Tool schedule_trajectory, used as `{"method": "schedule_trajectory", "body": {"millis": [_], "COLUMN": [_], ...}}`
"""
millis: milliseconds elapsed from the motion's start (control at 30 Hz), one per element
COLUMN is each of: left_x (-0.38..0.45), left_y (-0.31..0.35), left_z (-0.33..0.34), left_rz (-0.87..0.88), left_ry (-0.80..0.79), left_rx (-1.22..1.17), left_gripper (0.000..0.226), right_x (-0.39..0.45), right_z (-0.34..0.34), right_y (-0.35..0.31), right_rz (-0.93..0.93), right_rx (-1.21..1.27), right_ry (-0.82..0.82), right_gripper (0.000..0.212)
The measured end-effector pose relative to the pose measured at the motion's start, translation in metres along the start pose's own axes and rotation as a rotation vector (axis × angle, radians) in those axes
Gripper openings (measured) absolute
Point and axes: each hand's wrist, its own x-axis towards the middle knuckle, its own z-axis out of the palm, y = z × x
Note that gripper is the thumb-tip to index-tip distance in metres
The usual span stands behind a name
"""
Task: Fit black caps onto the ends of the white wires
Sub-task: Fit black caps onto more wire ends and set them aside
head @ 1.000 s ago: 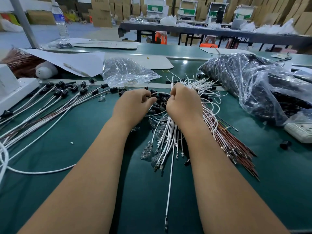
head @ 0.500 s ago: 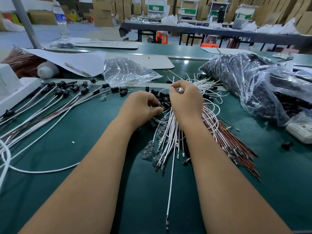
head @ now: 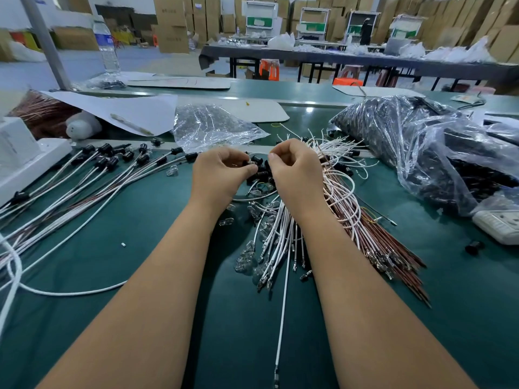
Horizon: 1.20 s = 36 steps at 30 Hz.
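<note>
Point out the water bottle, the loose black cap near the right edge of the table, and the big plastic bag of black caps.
water bottle (head: pixel 107 46), head view, on its blue label.
loose black cap (head: pixel 474 247), head view, on its body.
big plastic bag of black caps (head: pixel 415 141), head view, on its crinkled top.

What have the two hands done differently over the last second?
Both hands lifted off the pile and drew slightly apart. The left hand now pinches a small part at its fingertips; the right hand pinches a thin white wire running toward it. The capped wires on the left and the bag of black caps stayed put.
</note>
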Motion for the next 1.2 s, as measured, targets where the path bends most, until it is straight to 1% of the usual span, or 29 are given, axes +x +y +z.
{"method": "schedule_trajectory", "body": {"millis": [67, 200, 300, 400, 533, 633, 833, 967, 1100, 1200], "left_x": [-0.0018, -0.0038, -0.0026, -0.0032, -0.0028, -0.0013, 0.0008, 0.0006, 0.0033, 0.0025], "left_y": [0.0023, 0.0051, 0.0052, 0.0065, 0.0047, 0.0024, 0.0024, 0.0031, 0.0025, 0.0035], "left_z": [-0.0007, -0.0013, -0.0017, -0.0019, -0.0002, 0.0002, -0.0006, -0.0023, -0.007, -0.0072], "left_rz": [0.017, -0.005, 0.009, 0.01, 0.042, 0.05, 0.01, -0.015, -0.065, -0.107], "left_ry": [-0.016, -0.062, -0.047, -0.052, -0.046, -0.036, -0.083, -0.127, -0.09, -0.106], "left_rx": [-0.008, -0.058, -0.022, -0.052, -0.081, -0.101, -0.262, -0.333, -0.366, -0.403], "left_gripper": [0.015, 0.021, 0.028, 0.036, 0.04, 0.043, 0.043, 0.044, 0.046, 0.039], "right_x": [-0.0003, -0.0009, -0.001, -0.0011, -0.0001, 0.0007, 0.0011, 0.0007, 0.0008, 0.0003], "right_z": [-0.0003, -0.0008, -0.002, -0.0025, -0.0026, -0.0026, -0.0039, -0.0036, -0.0037, -0.0055], "right_y": [0.0003, -0.0007, -0.0015, -0.0012, 0.0009, 0.0007, 0.0023, 0.0015, 0.0009, 0.0015], "right_rz": [-0.018, -0.028, -0.021, -0.007, 0.022, 0.057, 0.075, 0.056, 0.035, 0.006], "right_rx": [-0.007, 0.018, 0.041, 0.013, -0.068, -0.037, -0.09, -0.109, -0.14, -0.223], "right_ry": [-0.015, -0.019, -0.008, -0.021, -0.022, -0.022, -0.031, -0.038, -0.051, -0.033], "right_gripper": [0.016, 0.019, 0.021, 0.02, 0.019, 0.018, 0.013, 0.011, 0.013, 0.012]}}
